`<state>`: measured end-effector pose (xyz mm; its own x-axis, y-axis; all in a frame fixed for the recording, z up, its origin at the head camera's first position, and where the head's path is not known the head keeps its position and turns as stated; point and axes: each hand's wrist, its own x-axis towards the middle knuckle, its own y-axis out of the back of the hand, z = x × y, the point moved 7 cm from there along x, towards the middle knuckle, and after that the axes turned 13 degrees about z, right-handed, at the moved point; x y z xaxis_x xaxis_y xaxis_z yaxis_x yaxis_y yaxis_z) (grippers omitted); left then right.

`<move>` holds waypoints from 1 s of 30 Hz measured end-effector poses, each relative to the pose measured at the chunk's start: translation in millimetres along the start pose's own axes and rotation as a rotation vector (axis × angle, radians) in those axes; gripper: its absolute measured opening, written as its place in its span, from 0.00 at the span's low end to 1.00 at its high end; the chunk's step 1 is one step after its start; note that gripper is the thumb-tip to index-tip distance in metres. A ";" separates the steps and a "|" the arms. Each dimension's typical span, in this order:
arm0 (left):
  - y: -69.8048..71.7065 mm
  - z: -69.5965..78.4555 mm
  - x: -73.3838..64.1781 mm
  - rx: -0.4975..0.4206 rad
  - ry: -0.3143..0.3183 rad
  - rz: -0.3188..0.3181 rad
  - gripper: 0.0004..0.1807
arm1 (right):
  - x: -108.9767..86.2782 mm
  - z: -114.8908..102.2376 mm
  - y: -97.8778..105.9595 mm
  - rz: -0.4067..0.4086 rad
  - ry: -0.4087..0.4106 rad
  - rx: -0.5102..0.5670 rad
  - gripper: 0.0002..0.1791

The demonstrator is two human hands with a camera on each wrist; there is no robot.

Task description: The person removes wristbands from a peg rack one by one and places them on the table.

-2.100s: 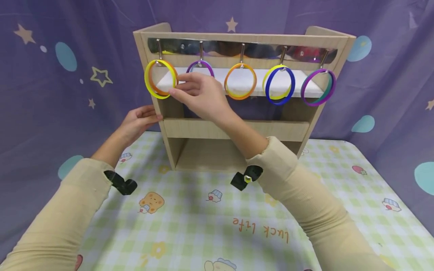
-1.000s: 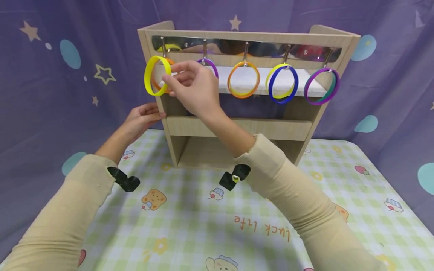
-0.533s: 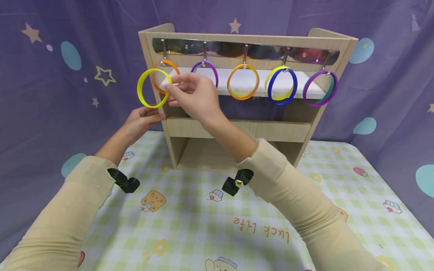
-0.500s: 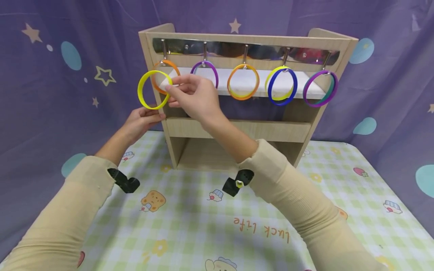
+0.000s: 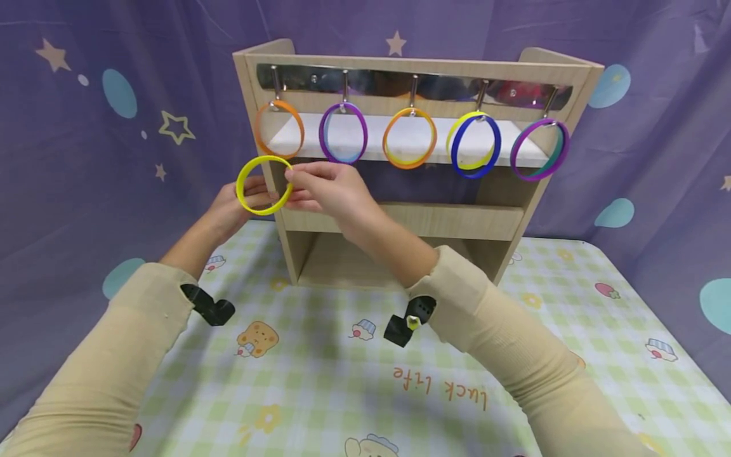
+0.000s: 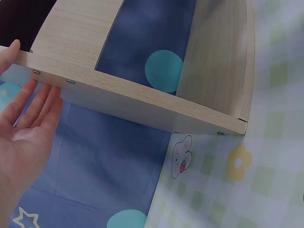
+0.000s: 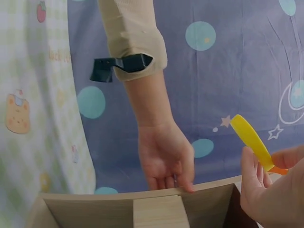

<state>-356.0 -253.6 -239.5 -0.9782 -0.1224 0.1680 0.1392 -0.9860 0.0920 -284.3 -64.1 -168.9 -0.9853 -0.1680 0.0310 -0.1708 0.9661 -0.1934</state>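
My right hand (image 5: pixel 342 200) pinches a yellow wristband (image 5: pixel 240 185) by its right side, between thumb and index finger. The band is off the hooks, just below an orange wristband (image 5: pixel 301 133) that hangs from the leftmost hook (image 5: pixel 276 82). In the right wrist view the yellow wristband (image 7: pixel 249 140) tilts up from the fingertips. At the shelf's left side panel (image 6: pixel 118 99), my left hand (image 6: pixel 28 133) has its fingers stretched against the outer face and its thumb at the front edge. In the head view the yellow wristband partly overlaps the left hand (image 5: pixel 219 212).
More wristbands hang in pairs: purple with light blue (image 5: pixel 365 134), orange with yellow (image 5: pixel 434 138), blue with yellow (image 5: pixel 499 146), purple with teal (image 5: pixel 566 146). The wooden shelf (image 5: pixel 457 219) stands on a checked tablecloth (image 5: pixel 320 393) before a purple curtain (image 5: pixel 143 38).
The yellow wristband has come off the leftmost hook toward me, then moved down with my right hand, leaving the orange one hanging. My left hand stays at the side panel.
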 end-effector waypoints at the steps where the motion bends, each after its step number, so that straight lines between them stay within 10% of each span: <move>1: 0.1 -0.6 0.7 0.024 0.000 0.004 0.28 | -0.5 2.5 0.2 -0.003 -0.022 0.004 0.16; 12: 4.5 -3.9 1.4 -0.008 0.042 0.039 0.11 | -6.1 33.1 -1.1 -0.047 -0.250 0.046 0.20; 19: 2.7 -0.1 0.0 -0.018 0.020 -0.016 0.32 | -4.7 55.4 -0.8 -0.024 -0.380 0.086 0.22; 30: -1.0 5.7 -5.0 -0.028 0.001 -0.043 0.37 | -3.2 88.8 1.6 0.017 -0.466 0.050 0.20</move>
<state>-350.4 -251.3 -234.8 -0.9833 -0.0798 0.1638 0.0926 -0.9931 0.0717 -281.2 -79.4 -256.4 -0.8796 -0.2333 -0.4145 -0.1428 0.9608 -0.2377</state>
